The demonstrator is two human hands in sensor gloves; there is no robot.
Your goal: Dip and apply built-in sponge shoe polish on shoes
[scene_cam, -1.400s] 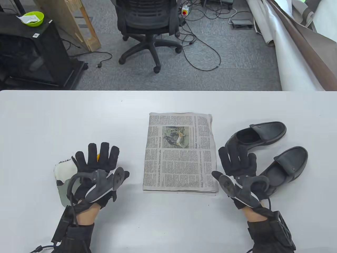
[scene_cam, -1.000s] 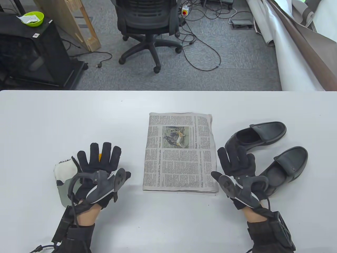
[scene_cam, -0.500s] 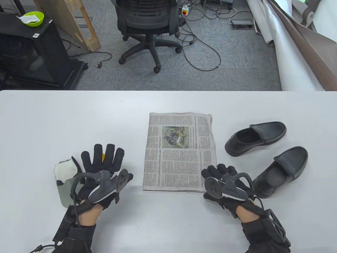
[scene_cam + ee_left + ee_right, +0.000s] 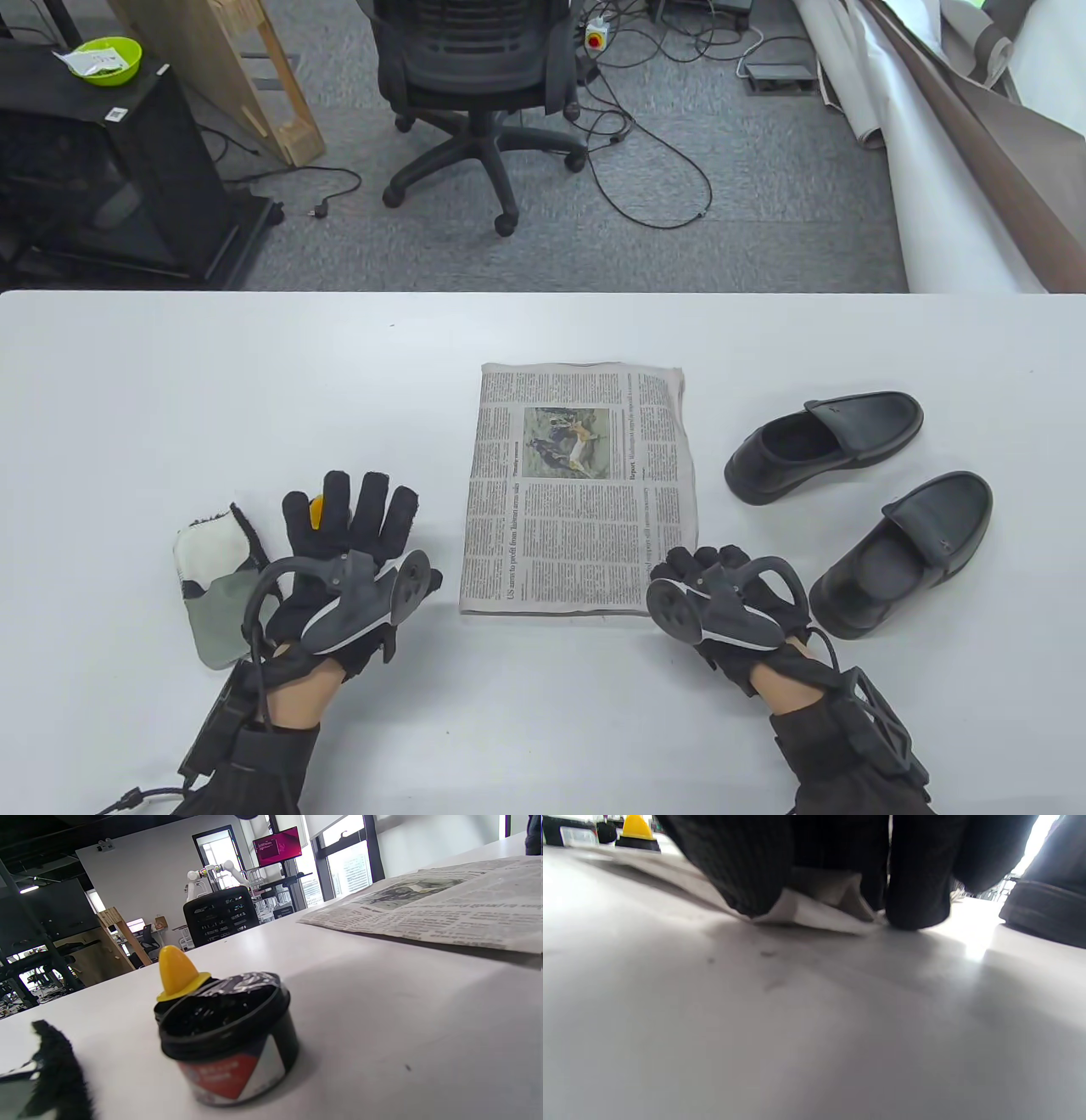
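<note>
Left hand [image 4: 339, 552] hovers flat, fingers spread, over the polish jar [image 4: 227, 1039]; right hand [image 4: 721, 594], fingers curled, pinches the newspaper [image 4: 581, 484] corner; two black loafers [image 4: 823, 446] lie right; one cloth [image 4: 212, 577].

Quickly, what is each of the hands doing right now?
Left hand: open, fingers straight, hovering over the polish jar.
Right hand: fingers curled, pinching the newspaper corner.

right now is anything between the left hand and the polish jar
Nothing visible does. The left hand hovers with straight fingers right over the shoe polish jar, whose yellow sponge handle peeks between the fingers. In the left wrist view the jar stands open on bare table, with only a cloth to its side.
</note>
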